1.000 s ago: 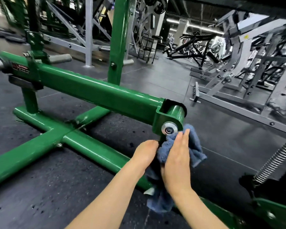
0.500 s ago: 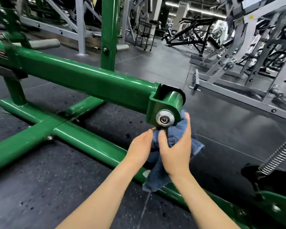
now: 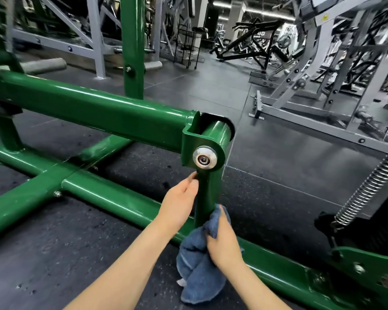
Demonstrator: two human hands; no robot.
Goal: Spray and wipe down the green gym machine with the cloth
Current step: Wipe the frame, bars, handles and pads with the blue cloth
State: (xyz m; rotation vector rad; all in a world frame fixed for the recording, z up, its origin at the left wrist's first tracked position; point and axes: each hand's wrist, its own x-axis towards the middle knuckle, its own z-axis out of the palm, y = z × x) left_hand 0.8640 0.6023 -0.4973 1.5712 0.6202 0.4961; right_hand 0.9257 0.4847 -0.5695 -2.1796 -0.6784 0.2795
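Lower centre of frame: right hand (image 3: 223, 240) grips the bunched blue cloth (image 3: 199, 271) against the green gym machine's (image 3: 94, 113) vertical post (image 3: 207, 198). Left hand (image 3: 180, 202), just above-left of the cloth, fingers curled round the post below the silver pivot bolt (image 3: 204, 158).

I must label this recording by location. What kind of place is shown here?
Most likely a gym's weight area: a green gym machine on dark rubber flooring, with grey machine frames and further machines behind.

No lettering is legible; the grey machine's (image 3: 311, 70) yellow sticker (image 3: 324, 17) is unreadable.
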